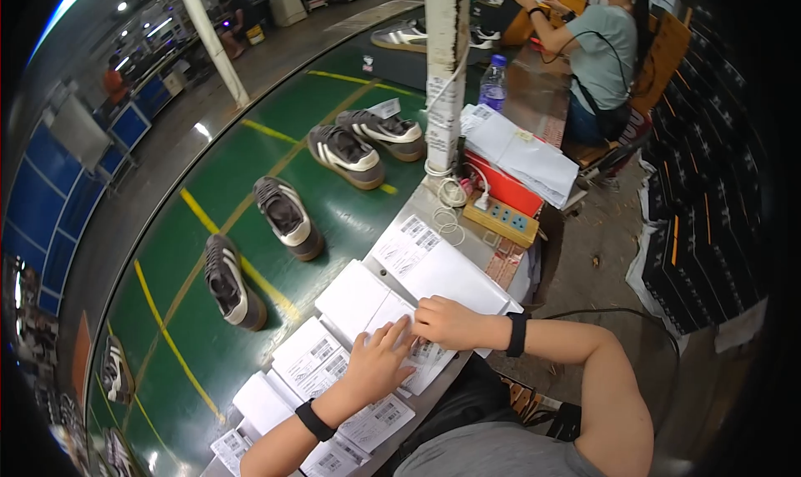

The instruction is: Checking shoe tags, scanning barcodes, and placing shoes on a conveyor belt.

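Note:
My left hand (pixel 374 362) lies with its fingers spread over white label sheets (pixel 430 359) printed with barcodes. Right beside its fingertips, my right hand (pixel 446 320) has its fingers bent together at the edge of the paper; what they pinch is hidden under them. Further piles of label sheets (pixel 310 356) run along the belt's near edge, to the left of and beneath my left forearm. Another white stack (pixel 434 256) lies just beyond my right hand. Dark grey sneakers with white stripes, such as one sneaker (pixel 286 217), rest on the green conveyor belt (pixel 192 285).
A white post (pixel 444 77) rises at the belt's edge, with a power strip (pixel 501 220) and coiled cable at its foot. Beyond are papers (pixel 521 153), a water bottle (pixel 494 83) and a seated co-worker (pixel 602 56). Black boxes (pixel 709 202) are stacked at right.

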`<state>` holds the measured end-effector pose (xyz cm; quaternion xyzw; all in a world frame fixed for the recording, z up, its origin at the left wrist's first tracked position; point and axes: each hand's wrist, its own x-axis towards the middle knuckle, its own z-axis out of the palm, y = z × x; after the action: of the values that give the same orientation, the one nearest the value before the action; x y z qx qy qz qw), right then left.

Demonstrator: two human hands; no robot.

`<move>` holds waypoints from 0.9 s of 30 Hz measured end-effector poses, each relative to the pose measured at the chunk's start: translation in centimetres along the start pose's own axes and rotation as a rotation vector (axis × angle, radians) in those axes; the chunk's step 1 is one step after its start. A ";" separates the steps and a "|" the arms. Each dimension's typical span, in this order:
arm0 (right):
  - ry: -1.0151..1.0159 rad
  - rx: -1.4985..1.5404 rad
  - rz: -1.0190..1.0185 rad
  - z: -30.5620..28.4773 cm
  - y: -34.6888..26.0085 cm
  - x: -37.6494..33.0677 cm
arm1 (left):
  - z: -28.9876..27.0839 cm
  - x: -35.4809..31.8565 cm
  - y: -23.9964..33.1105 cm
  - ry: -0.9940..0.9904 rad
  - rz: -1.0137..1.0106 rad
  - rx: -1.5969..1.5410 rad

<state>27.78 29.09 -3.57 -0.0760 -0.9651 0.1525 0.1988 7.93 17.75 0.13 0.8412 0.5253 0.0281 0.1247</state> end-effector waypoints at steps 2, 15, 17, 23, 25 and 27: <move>-0.008 -0.042 -0.020 -0.4 -0.3 -0.2 | -0.1 -0.1 -0.2 0.027 0.019 0.012; 0.036 -0.249 0.069 -2.2 -4.5 -2.1 | 1.1 0.5 -1.5 0.051 0.027 0.047; -0.001 -0.239 0.097 -2.0 -5.7 -2.6 | 0.8 0.7 -1.7 0.046 0.028 0.030; -0.228 -0.323 0.168 -4.3 -8.4 0.7 | 1.1 1.4 -2.2 -0.001 -0.042 -0.067; -0.300 -0.320 0.064 -4.8 -9.2 2.3 | 1.2 1.4 -2.4 -0.016 -0.048 -0.107; -0.374 -0.314 -0.046 -5.5 -10.3 3.8 | 0.9 1.6 -2.4 -0.011 -0.052 -0.124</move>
<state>25.71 21.62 5.92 -0.0545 -0.9985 0.0074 0.0059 6.71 19.97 -1.40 0.8182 0.5435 0.0528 0.1800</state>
